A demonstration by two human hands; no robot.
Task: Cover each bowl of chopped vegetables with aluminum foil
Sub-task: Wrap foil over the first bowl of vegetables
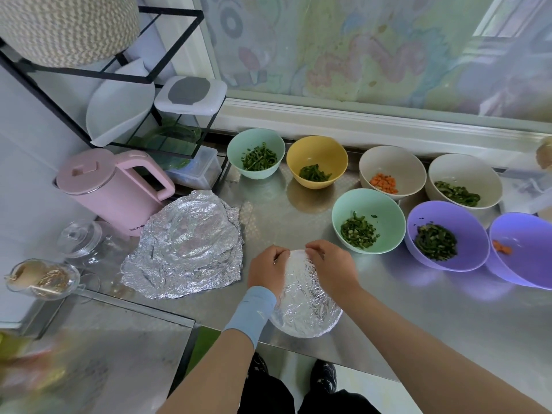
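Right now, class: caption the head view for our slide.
Left hand and right hand pinch aluminum foil over one bowl; seven vegetable bowls sit uncovered on the steel counter.

Blue wristband [252, 312], black trousers [265, 392], dark shoes [324, 376]

Contents of foil-wrapped round bowl [307, 297] hidden under foil; far rim covered by left hand [267, 270] and right hand [331, 264]. Frame edge cuts rightmost purple plastic bowl [525, 249]. Lower-left corner blurred.

I see the left hand [266, 271] and right hand [333, 265] gripping the far rim of a foil-covered bowl [307, 306] on the table [418, 312]; loose foil sheets [185, 252] lie left, seven uncovered bowls [369, 204] stand beyond.
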